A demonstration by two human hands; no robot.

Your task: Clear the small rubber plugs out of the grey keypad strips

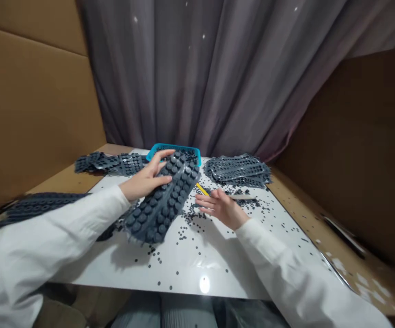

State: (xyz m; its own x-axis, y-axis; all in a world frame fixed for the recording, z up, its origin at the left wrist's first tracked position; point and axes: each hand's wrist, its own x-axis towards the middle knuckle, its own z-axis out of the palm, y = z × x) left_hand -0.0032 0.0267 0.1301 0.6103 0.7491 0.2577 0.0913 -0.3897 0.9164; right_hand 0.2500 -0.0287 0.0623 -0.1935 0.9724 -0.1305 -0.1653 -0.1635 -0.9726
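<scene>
My left hand (148, 178) grips the far end of a dark grey rubber sheet (161, 200) studded with round buttons and holds it raised and tilted above the glossy white board (197, 259). Its fingers lie over the sheet's top and left edge. My right hand (220, 207) rests on the board just right of the sheet, fingers stretched out flat among small dark round bits (187, 228). A yellow pencil-like tool (202, 189) lies just beyond its fingertips. Both arms wear white sleeves.
A blue tray (175, 148) stands at the board's far edge. Stacks of similar grey sheets lie at far right (238, 169), far left (110, 163) and near left (35, 205). Brown cardboard walls and a grey curtain enclose the table. A pale stick (243, 197) lies right of my hand.
</scene>
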